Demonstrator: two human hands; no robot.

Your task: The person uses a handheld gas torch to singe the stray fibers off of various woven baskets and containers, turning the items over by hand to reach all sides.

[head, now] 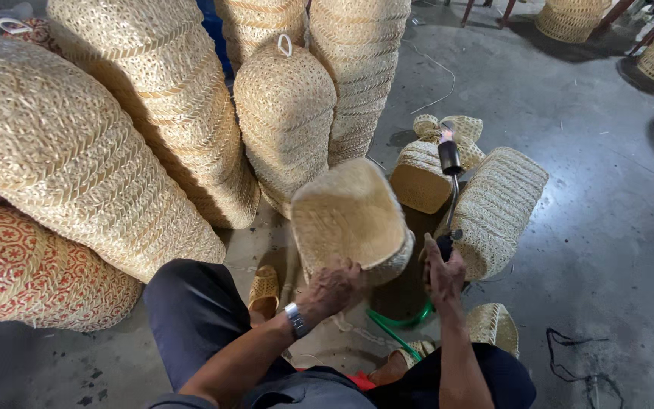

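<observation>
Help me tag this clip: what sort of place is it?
Likely a basket-weaving workshop: tall stacks of woven baskets stand on a bare concrete floor, and the left hand holds a woven basket while the right hand grips a lit gas torch.

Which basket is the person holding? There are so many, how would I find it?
Start at the tall stacks of woven baskets on the left and come down to the person's knees. The left hand grips a pale basket tipped bottom-up, beside the gas torch in the right hand. It alone is held off the floor, showing its plain, tightly woven base.
</observation>
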